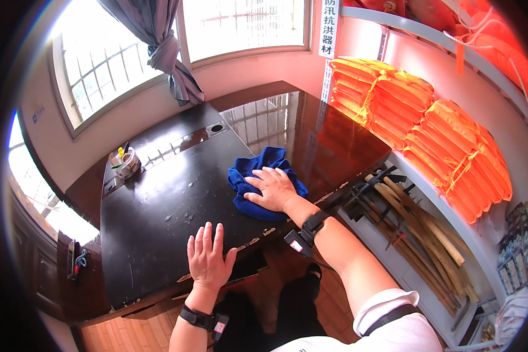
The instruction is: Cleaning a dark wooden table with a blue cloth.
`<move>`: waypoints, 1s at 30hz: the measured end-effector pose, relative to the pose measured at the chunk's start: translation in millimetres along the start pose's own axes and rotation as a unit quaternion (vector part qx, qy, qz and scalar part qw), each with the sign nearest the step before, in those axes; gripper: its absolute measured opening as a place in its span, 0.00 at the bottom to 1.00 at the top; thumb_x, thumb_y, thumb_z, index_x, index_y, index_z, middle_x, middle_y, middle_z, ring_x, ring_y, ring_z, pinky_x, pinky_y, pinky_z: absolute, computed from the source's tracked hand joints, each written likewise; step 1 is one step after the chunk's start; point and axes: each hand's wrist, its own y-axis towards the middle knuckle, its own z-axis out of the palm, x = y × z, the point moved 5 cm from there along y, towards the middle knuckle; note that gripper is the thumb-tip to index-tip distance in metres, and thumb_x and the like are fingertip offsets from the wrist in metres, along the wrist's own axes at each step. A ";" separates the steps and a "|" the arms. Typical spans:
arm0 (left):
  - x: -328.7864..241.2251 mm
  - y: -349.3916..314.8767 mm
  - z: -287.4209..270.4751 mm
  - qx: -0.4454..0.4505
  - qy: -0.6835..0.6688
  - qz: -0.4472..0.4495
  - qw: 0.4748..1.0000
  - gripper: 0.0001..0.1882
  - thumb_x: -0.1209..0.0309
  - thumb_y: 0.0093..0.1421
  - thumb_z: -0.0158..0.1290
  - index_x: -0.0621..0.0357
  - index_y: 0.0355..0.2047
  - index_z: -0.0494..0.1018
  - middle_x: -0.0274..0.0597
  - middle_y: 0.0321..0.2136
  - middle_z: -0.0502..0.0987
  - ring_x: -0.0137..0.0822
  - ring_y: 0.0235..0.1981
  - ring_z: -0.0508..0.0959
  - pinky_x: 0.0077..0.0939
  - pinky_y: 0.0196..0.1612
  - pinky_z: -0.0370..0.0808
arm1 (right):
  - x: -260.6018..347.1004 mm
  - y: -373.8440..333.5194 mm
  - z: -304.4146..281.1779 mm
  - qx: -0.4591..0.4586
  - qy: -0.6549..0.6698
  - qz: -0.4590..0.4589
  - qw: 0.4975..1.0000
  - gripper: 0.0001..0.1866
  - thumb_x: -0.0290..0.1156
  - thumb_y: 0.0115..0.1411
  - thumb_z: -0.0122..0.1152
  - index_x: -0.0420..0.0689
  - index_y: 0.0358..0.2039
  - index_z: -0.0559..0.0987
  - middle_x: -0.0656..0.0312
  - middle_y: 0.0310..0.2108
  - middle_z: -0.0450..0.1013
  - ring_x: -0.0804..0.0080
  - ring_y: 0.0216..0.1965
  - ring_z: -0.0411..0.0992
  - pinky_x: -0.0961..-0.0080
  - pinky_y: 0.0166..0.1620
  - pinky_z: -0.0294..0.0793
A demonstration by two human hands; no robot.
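A crumpled blue cloth (249, 186) lies on the dark, glossy desk (158, 229), near its front edge. My right hand (271, 189) rests on top of the cloth, its fingers stretched out and slightly spread. To the left, my left hand (210, 258) is at the desk's front edge with the fingers extended and nothing in them; whether the palm touches the wood I cannot tell. Small wet-looking spots or crumbs (185, 218) dot the black surface between the cloth and the left end.
A pen cup (127, 164) stands at the desk's far left. Small tools (77, 261) lie at the left. Orange life vests (416, 129) are stacked on a rack at the right, above wooden-handled tools (419, 229). A grey curtain (170, 58) hangs behind the desk. The desk's front edge is chipped.
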 end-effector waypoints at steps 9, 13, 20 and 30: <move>0.0 5.2 -5.7 -0.003 0.011 0.005 1.000 0.30 0.49 0.58 0.47 0.52 0.57 0.66 0.48 0.55 0.67 0.46 0.57 0.66 0.46 0.60 0.58 | -29.6 56.2 0.5 -0.005 -0.015 0.018 1.000 0.31 0.63 0.57 0.44 0.62 0.56 0.71 0.65 0.61 0.62 0.65 0.63 0.57 0.60 0.62 0.53; 1.5 6.9 -3.0 0.002 -0.001 0.003 1.000 0.31 0.50 0.56 0.48 0.53 0.56 0.67 0.48 0.55 0.67 0.47 0.56 0.67 0.47 0.60 0.59 | -85.3 89.6 -4.3 -0.066 -0.057 0.076 0.993 0.28 0.60 0.57 0.46 0.57 0.50 0.76 0.64 0.51 0.72 0.64 0.55 0.68 0.62 0.54 0.67; -2.0 4.2 -5.4 -0.019 0.024 0.006 1.000 0.29 0.45 0.59 0.44 0.48 0.54 0.70 0.46 0.54 0.69 0.45 0.55 0.68 0.44 0.59 0.60 | -189.9 79.0 -26.1 -0.031 -0.106 0.367 0.924 0.32 0.62 0.59 0.41 0.62 0.59 0.67 0.61 0.61 0.61 0.57 0.62 0.58 0.53 0.61 0.56; -1.4 2.0 -3.8 -0.042 -0.002 0.003 0.999 0.30 0.47 0.57 0.47 0.49 0.56 0.68 0.48 0.54 0.69 0.47 0.54 0.68 0.45 0.58 0.61 | -35.8 88.9 10.4 -0.027 -0.068 0.065 0.995 0.27 0.58 0.58 0.44 0.59 0.52 0.74 0.66 0.55 0.68 0.67 0.58 0.63 0.58 0.58 0.58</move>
